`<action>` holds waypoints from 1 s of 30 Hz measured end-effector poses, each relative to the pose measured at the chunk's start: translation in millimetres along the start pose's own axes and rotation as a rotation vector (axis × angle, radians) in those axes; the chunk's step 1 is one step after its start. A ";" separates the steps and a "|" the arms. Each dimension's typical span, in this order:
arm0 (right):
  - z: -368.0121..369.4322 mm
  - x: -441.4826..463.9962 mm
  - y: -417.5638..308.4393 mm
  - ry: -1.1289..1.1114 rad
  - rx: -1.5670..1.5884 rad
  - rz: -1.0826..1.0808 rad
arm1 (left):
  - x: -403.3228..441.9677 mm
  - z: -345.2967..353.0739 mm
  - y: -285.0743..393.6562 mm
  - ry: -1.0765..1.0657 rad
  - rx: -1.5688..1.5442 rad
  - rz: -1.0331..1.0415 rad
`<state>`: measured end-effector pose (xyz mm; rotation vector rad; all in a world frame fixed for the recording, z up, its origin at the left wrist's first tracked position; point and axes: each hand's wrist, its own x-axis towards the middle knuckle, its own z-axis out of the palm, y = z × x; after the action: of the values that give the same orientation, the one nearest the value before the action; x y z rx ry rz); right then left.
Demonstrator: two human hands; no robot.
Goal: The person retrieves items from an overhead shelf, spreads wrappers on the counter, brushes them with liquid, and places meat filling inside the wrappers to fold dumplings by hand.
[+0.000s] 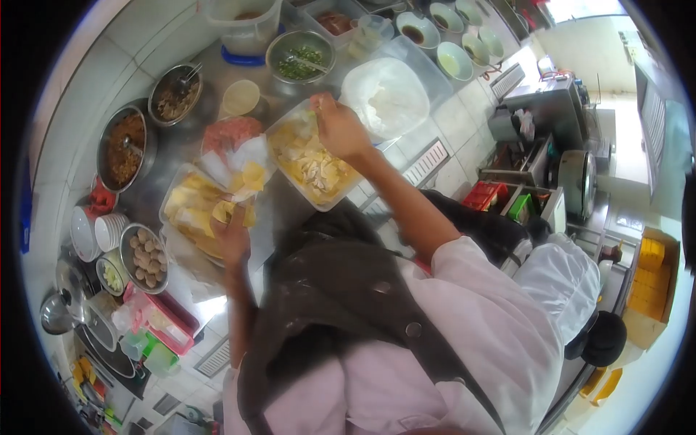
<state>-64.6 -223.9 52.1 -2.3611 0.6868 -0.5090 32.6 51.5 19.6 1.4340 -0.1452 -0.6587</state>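
My left hand [230,226] is closed on thin yellow dough wrappers [251,177], held above a plastic tub [165,210] of similar yellow sheets. Pink minced meat [230,133] lies just beyond, beside a crumpled white sheet [248,154]. Over a second tub [335,205], filled with folded yellow dumplings [308,163], my right hand [337,125] has its fingers drawn together. Whatever is between those fingers is too small to make out.
Farther back stand a bowl of chopped greens [299,64] and a white-lined container [384,98]. Bowls of brown filling [125,148], a bowl of meatballs [145,257] and stacked white bowls [110,232] line the left. A person in a white cap [562,279] is at the right.
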 end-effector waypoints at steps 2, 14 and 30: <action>-4.8 -5.9 -0.7 -0.070 0.014 -0.001 | -7.1 -4.9 -1.3 0.035 0.077 -0.004; -23.4 -53.9 -2.1 -0.176 -0.022 0.124 | 2.5 5.4 -10.4 -0.123 -0.052 0.019; -110.7 -16.3 80.1 0.194 -0.056 -0.026 | 7.7 21.3 -6.8 -0.213 0.051 0.009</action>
<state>-161.1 -318.5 77.9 -2.3961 0.7667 -0.7470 26.5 29.3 14.3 1.4090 -0.3371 -0.8041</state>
